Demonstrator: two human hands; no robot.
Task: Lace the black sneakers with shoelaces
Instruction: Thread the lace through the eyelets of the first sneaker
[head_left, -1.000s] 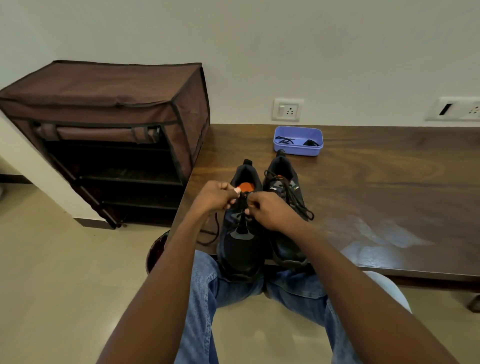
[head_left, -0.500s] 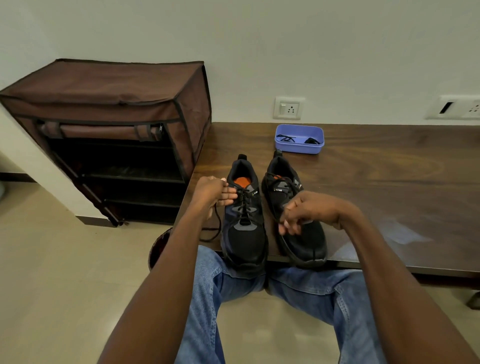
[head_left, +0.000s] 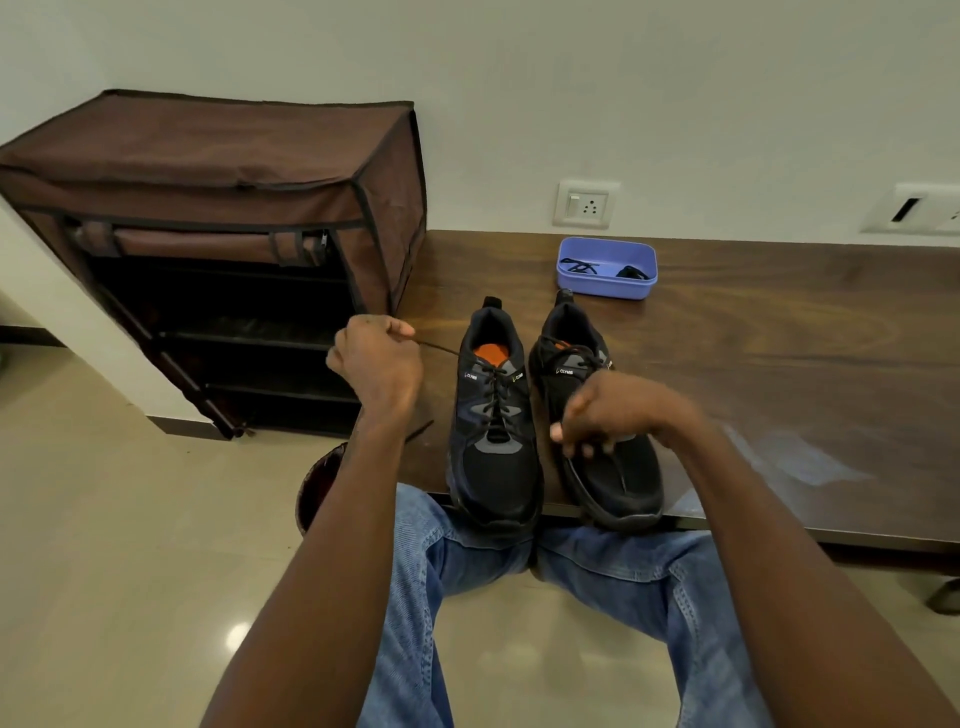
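Two black sneakers stand side by side at the front edge of the dark wooden table, toes toward me. The left sneaker has an orange insole and a black shoelace crossed through its eyelets. My left hand grips one end of that lace, which runs taut from the top eyelet out to the left. My right hand hovers over the right sneaker with fingers curled, pinching what looks like the other lace end. The right sneaker is laced.
A purple plastic tray holding black laces sits behind the shoes near the wall. A brown fabric shoe rack stands left of the table. My knees in blue jeans are under the table edge. A dark round stool shows below my left arm.
Both hands have moved apart from the left sneaker's tongue. The left hand pulled its lace end out to the left, drawing it taut; the right hand swung right over the other sneaker.
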